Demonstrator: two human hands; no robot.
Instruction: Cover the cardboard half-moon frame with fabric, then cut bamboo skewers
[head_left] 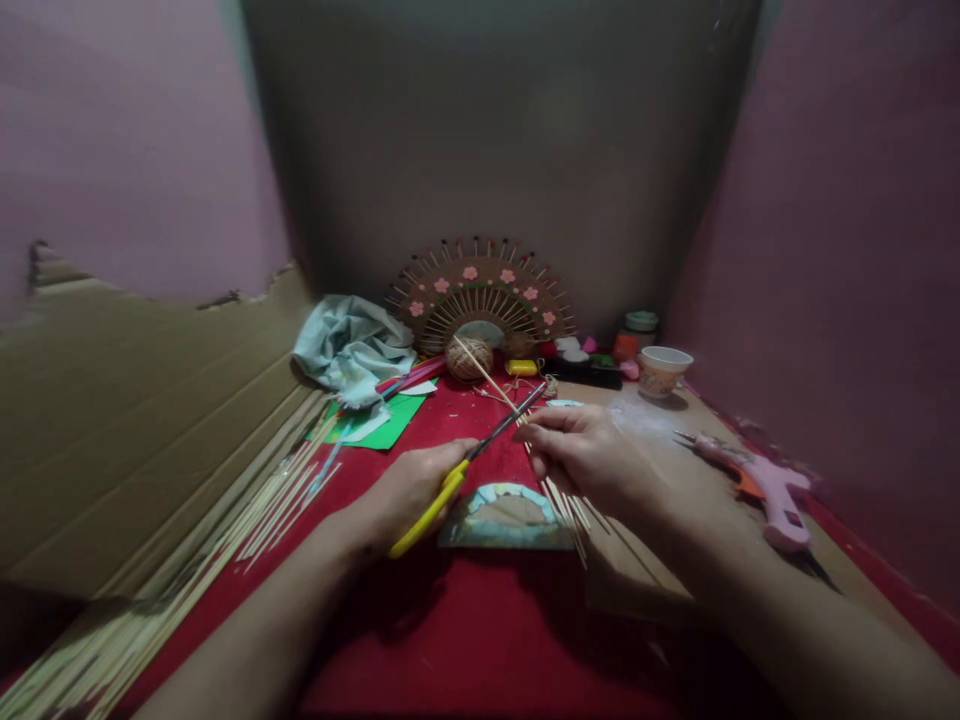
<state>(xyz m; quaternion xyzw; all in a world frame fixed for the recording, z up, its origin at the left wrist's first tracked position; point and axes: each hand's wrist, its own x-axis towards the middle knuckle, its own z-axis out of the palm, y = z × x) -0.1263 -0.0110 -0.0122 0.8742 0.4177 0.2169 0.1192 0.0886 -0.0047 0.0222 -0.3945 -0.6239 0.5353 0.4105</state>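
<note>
My left hand [421, 482] is closed around a pair of scissors [431, 513] with yellow handles, its metal blades reaching up and right. Between the fingertips of my right hand [585, 450] is a thin bamboo stick [484, 370], slanting up to the left. The blades cross the stick just ahead of those fingertips; whether they touch it I cannot tell. Below the right hand, several more thin sticks [574, 515] point toward me, and I cannot tell if the hand grips them too. Under the hands is an arched piece [495, 535] painted pale blue and green.
Long sticks [247, 500] lie along the left. Farther back are a crumpled cloth [352, 345], green paper [394, 425], a twine ball [469, 358] and a flower-decorated fan [487, 280] standing upright. A paper cup [664, 370] and pink glue gun [772, 490] sit right, beside the wall.
</note>
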